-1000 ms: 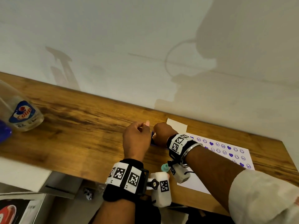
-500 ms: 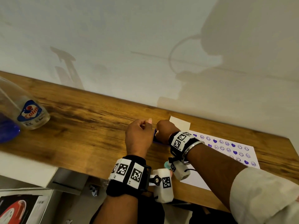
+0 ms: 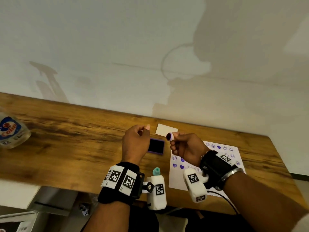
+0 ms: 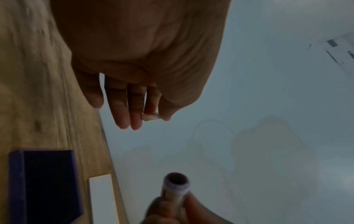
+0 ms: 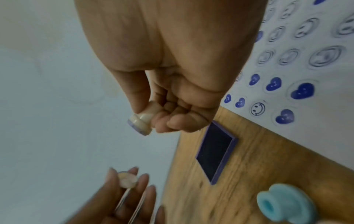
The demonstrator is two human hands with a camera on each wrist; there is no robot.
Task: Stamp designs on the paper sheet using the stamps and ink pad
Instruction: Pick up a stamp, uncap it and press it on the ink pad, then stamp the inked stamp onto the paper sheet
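Holding a cream stamp [image 3: 170, 136] in our right hand [image 3: 187, 149], fingers curled round it and its inked face tipped up for checking, we pinch a small cap [image 5: 127, 180] in our left hand [image 3: 134, 144] above the open ink pad [image 3: 156, 146] at frame centre, the paper sheet [image 3: 234, 153] lying right on the table [image 3: 66, 139].

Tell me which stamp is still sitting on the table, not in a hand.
The teal stamp stands on the wooden table, near its front edge. The right hand grips the cream stamp; the left hand pinches a small cream piece.
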